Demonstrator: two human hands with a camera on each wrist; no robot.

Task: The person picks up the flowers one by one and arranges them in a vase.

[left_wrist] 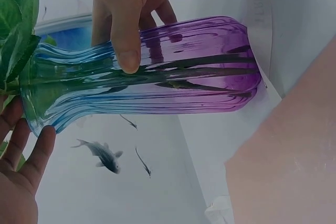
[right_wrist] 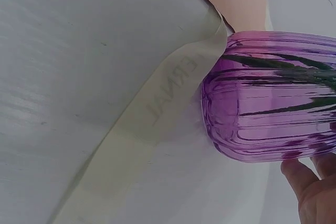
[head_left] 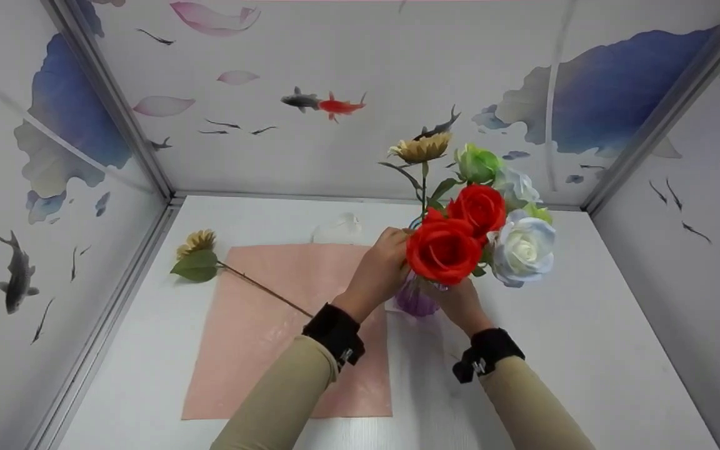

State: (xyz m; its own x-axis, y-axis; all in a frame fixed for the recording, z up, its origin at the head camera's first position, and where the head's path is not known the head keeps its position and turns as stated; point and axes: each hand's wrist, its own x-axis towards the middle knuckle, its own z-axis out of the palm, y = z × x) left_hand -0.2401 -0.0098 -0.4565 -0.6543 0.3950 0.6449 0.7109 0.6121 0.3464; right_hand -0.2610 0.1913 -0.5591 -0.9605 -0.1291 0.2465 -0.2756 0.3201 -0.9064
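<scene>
A glass vase (left_wrist: pixel 184 66), blue at the neck and purple at the base, stands upright holding several artificial flowers. Among them are red roses (head_left: pixel 444 250), a white rose (head_left: pixel 524 247), a green bloom (head_left: pixel 477 164) and a yellow-brown flower (head_left: pixel 422 149). My right hand (head_left: pixel 460 305) grips the vase body, thumb across its side in the left wrist view. At the vase mouth is my left hand (head_left: pixel 387 265), one fingertip right at the rim; leaves hide its other fingertips. Stems (left_wrist: pixel 210 72) show through the glass.
A single yellow flower (head_left: pixel 197 242) lies left, its stem across a pink sheet (head_left: pixel 285 375). A pale lettered ribbon (right_wrist: pixel 152 114) runs beside the vase base. Something whitish and translucent (head_left: pixel 338 228) sits behind the sheet. Printed panels (head_left: pixel 241 156) enclose the white table (head_left: pixel 585 350).
</scene>
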